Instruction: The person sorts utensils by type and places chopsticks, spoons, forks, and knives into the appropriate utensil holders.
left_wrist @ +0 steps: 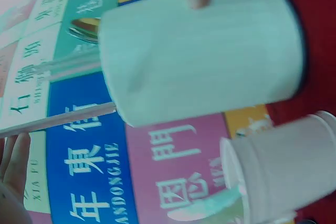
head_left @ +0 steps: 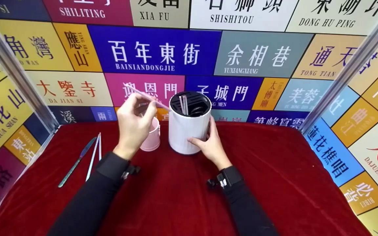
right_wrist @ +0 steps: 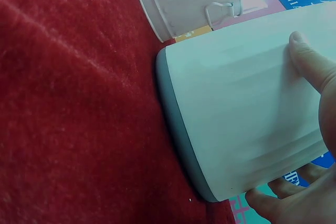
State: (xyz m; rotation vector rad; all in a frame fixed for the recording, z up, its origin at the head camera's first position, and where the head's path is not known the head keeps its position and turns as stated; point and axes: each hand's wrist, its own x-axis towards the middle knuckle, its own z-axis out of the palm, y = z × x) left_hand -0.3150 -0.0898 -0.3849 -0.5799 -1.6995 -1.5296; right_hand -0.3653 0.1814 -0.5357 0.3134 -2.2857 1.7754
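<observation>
My left hand (head_left: 135,123) pinches a slender metallic chopstick (head_left: 146,96) between thumb and fingers. The chopstick slants down to the right, its lower end by the rim of a white cylindrical utensil holder (head_left: 189,134). In the left wrist view, the chopstick (left_wrist: 63,119) has its end at the holder's rim. Round the right side of the holder my right hand (head_left: 211,142) grips, thumb in front and fingers behind. The holder stands upright with a black slotted top, from which thin sticks (head_left: 183,104) project. A pink bucket (head_left: 150,141) stands left of the holder, partly behind my left hand.
An iridescent table knife (head_left: 76,164) lies at the left of the red cloth (head_left: 182,196). Two thin sticks (head_left: 94,155) lie beside it. Something pale and shiny (left_wrist: 205,205) sticks out of the bucket. A wall of coloured signs (head_left: 156,49) rises behind the table.
</observation>
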